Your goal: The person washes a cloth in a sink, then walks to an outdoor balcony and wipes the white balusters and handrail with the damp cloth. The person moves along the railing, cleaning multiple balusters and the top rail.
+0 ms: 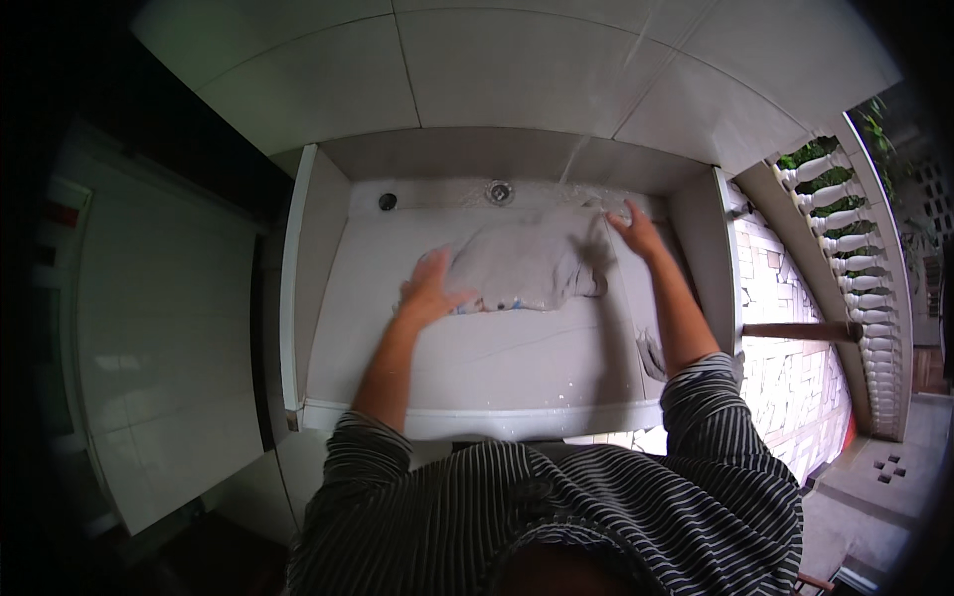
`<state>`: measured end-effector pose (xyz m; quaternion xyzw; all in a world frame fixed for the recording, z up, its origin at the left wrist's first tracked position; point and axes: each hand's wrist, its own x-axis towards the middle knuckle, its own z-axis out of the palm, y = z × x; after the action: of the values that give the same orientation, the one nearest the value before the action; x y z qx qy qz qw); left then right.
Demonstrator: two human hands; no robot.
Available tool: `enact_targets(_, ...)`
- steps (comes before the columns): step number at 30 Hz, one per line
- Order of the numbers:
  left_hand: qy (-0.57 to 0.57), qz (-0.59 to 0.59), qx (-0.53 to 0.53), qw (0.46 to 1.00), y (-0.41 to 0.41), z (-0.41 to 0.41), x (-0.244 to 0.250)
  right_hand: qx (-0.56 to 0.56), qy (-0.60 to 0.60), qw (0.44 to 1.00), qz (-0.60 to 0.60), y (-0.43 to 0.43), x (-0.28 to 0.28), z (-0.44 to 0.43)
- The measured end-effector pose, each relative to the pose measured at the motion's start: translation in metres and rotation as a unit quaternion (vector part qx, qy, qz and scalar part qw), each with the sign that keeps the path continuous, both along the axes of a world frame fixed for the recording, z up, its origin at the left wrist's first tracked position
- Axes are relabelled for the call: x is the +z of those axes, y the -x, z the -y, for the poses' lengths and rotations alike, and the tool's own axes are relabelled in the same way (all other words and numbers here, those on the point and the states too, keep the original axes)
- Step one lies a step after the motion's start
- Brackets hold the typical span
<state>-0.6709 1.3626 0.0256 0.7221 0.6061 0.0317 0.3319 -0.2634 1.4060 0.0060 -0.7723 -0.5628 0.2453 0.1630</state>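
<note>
A pale wet cloth, possibly a garment, lies spread on the floor of a tiled wash basin. Small coloured patches show along its near edge. My left hand, slightly blurred, is at the cloth's left edge with thumb and fingers spread; whether it presses on the fabric is unclear. Over the right part of the basin, beyond the cloth's far right corner, my right hand has its fingers apart and nothing in them. Its arm casts a shadow across the cloth.
A metal drain and a dark round hole lie along the basin's back. Thin streaks like running water cross the tiled wall. A small dark object rests near my right forearm. White balusters stand outside, right.
</note>
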Motion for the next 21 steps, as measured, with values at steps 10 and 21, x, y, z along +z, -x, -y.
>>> enact_targets(10, 0.046, 0.124, -0.088, 0.987, -0.049, 0.049, -0.008, -0.073, 0.063, 0.933, -0.347, 0.095, -0.048, -0.018)
enact_targets(21, -0.109, -0.316, -0.175, 0.926, -0.092, 0.019, -0.053, 0.277, -0.200, 0.939, -0.039, 0.184, 0.001, 0.038)
